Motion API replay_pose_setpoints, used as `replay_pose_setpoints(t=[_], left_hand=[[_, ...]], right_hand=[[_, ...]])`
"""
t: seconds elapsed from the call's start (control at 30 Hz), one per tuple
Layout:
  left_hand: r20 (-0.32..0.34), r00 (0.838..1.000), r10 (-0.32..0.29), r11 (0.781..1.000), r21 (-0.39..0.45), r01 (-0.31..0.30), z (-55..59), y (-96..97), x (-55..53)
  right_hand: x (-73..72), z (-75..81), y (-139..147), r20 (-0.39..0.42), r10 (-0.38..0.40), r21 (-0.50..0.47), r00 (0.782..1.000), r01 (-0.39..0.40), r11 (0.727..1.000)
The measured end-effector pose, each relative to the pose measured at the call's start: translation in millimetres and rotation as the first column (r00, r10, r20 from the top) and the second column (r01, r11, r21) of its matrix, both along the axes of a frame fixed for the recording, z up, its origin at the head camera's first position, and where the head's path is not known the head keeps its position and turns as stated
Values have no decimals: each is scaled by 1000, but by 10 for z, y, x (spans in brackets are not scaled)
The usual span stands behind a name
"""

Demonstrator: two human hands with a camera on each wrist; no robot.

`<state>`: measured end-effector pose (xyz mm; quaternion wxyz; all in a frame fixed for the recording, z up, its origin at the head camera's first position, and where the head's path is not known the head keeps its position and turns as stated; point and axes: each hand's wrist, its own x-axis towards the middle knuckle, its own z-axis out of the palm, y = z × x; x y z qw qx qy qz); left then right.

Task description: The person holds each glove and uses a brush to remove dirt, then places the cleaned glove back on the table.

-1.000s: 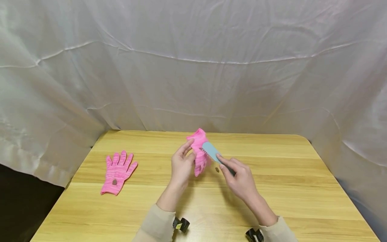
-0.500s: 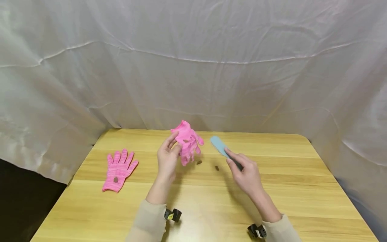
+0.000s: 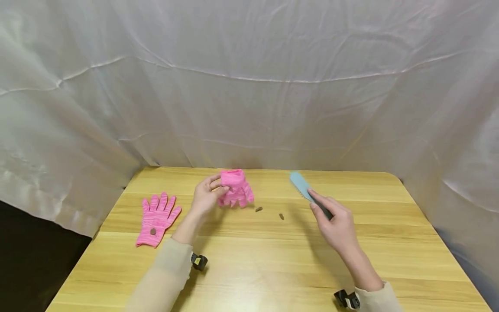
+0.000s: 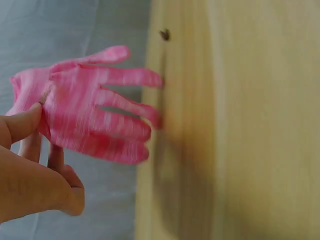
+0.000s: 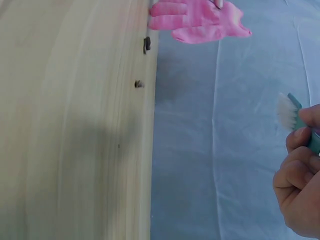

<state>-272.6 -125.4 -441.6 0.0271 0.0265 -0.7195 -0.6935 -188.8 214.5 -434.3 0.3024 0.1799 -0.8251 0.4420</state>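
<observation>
My left hand (image 3: 206,195) pinches a pink knit glove (image 3: 235,188) near its cuff, over the back of the table; the glove's fingers hang loose. In the left wrist view the thumb presses on the glove (image 4: 100,110) beside a small brown mark (image 4: 45,96). To the right, my right hand (image 3: 337,219) grips the dark handle of a light blue brush (image 3: 300,184), held apart from the glove. White bristles (image 5: 286,112) show in the right wrist view. Two small brown bits (image 3: 259,209) lie on the table between the hands.
A second pink glove (image 3: 157,219) lies flat at the left of the wooden table (image 3: 249,268), with a brown spot (image 3: 153,232) near its cuff. A grey-white cloth (image 3: 249,108) hangs behind the table's back edge and at both sides.
The brush has come off the glove and moved right with my right hand. My left hand has carried the glove left. A second brown bit now shows on the table.
</observation>
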Motion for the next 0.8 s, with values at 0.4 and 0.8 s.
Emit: replay_pose_setpoints(t=[0.4,0.8], left_hand=[[25,998,-61,997,-53,63,-106,-168,120],[55,978,-202,958,-196,209,-251,-288,390]], right_hand=[[175,-21,105,59,-23,59,998,20,998],[278,-107,-103,297,25,88,955,-53,995]])
